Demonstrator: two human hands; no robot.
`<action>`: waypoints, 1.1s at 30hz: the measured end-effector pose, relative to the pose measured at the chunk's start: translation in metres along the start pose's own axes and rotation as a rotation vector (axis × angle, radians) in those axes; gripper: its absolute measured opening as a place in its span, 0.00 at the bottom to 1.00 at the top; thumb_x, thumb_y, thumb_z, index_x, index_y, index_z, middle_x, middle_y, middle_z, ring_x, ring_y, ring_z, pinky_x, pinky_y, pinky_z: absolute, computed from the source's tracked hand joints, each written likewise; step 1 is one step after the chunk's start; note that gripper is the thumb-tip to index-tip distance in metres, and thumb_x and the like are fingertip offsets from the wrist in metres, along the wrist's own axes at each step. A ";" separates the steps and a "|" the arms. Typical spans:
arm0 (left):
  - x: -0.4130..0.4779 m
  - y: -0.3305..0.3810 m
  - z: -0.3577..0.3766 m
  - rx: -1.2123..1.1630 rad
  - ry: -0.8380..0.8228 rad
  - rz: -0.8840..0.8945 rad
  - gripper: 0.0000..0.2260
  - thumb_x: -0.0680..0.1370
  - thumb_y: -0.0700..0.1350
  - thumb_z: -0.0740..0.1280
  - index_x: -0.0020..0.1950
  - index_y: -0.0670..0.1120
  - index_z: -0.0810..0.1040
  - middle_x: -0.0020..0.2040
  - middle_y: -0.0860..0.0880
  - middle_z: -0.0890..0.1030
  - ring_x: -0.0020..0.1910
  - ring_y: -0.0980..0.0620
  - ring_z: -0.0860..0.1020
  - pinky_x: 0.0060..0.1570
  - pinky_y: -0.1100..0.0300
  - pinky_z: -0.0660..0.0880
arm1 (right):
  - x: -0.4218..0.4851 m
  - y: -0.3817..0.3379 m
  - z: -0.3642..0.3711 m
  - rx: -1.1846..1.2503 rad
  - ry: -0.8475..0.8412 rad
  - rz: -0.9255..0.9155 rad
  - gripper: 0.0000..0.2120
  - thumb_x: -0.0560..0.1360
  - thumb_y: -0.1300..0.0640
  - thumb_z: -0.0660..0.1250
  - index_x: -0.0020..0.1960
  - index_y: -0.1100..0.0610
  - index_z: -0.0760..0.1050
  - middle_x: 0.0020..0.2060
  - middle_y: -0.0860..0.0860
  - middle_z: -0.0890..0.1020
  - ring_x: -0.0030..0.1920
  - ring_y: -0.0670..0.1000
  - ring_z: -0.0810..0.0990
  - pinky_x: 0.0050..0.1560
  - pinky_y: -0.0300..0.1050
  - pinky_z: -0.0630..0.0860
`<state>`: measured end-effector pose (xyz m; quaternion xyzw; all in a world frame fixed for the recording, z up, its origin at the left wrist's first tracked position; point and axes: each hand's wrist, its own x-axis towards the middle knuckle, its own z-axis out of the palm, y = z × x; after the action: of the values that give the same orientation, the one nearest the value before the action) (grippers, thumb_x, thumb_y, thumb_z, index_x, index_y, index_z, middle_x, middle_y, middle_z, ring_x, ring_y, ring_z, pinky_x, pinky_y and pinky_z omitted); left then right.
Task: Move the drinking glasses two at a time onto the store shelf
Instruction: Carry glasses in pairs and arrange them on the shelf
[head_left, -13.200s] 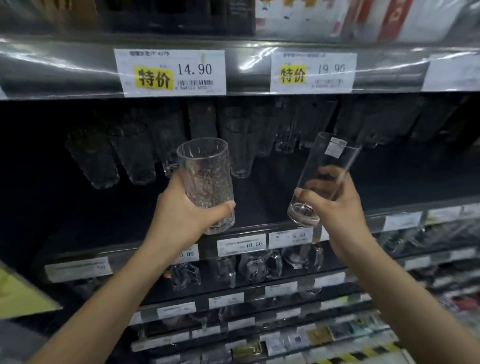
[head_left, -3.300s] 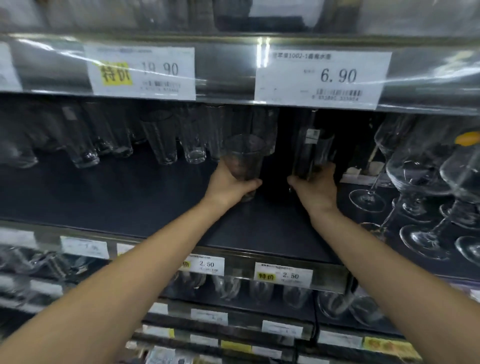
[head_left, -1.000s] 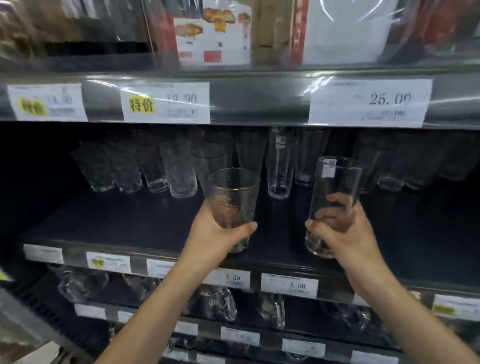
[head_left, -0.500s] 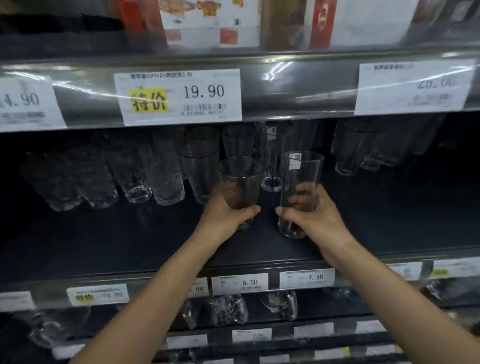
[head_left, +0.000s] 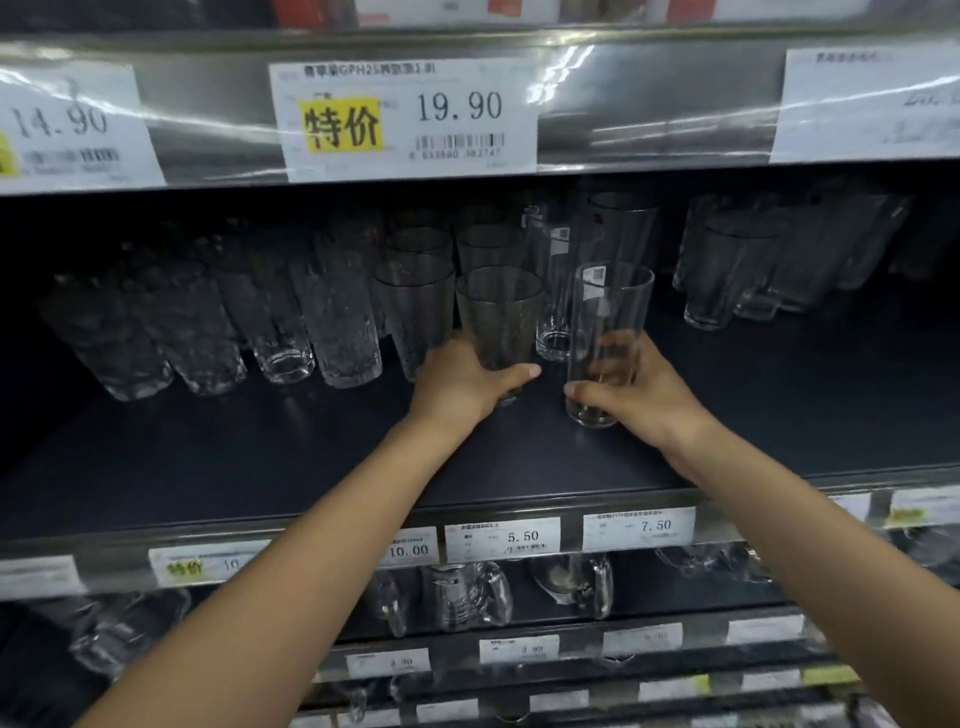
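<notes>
My left hand (head_left: 467, 384) grips a tapered glass with a thin gold rim (head_left: 498, 317) near its base, upright, low over the dark shelf board (head_left: 311, 457). My right hand (head_left: 636, 397) grips a tall straight clear glass (head_left: 608, 332) with a small sticker near its rim; its base sits at or just above the board. Both glasses stand just in front of the rows of glasses on the shelf. The two held glasses are a hand's width apart.
Rows of textured tumblers (head_left: 332, 322) and plain tumblers (head_left: 415, 306) fill the shelf's back left; more clear glasses (head_left: 727, 270) stand back right. The upper shelf's edge with a 19.90 price tag (head_left: 405, 119) hangs overhead. Glass mugs (head_left: 467, 597) sit on the shelf below.
Both hands have pushed further into the shelf and lower, carrying the two glasses down toward the board, close in front of the standing rows.
</notes>
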<state>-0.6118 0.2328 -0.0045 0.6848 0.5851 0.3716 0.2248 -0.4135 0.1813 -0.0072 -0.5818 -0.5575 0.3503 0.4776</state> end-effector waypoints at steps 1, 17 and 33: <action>-0.001 0.001 0.001 -0.003 0.028 0.009 0.30 0.67 0.62 0.76 0.62 0.45 0.79 0.58 0.49 0.83 0.57 0.51 0.80 0.48 0.66 0.70 | 0.002 0.003 0.000 -0.018 0.011 -0.001 0.27 0.65 0.53 0.79 0.58 0.47 0.69 0.49 0.46 0.82 0.51 0.48 0.83 0.59 0.50 0.79; 0.000 -0.001 0.017 -0.017 0.219 -0.013 0.23 0.71 0.59 0.74 0.49 0.40 0.78 0.37 0.51 0.77 0.40 0.51 0.78 0.38 0.63 0.69 | 0.004 0.000 0.000 -0.101 0.032 -0.014 0.22 0.67 0.50 0.80 0.55 0.47 0.73 0.46 0.46 0.79 0.43 0.41 0.79 0.42 0.34 0.72; 0.007 -0.001 0.024 0.128 0.278 -0.023 0.28 0.70 0.65 0.71 0.48 0.40 0.78 0.43 0.42 0.83 0.45 0.42 0.82 0.40 0.54 0.77 | 0.011 0.004 0.004 -0.107 0.093 -0.011 0.29 0.67 0.50 0.80 0.61 0.52 0.70 0.50 0.46 0.81 0.46 0.41 0.79 0.45 0.33 0.73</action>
<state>-0.5931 0.2431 -0.0183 0.6332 0.6408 0.4220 0.1017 -0.4142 0.1929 -0.0109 -0.6189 -0.5559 0.2898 0.4731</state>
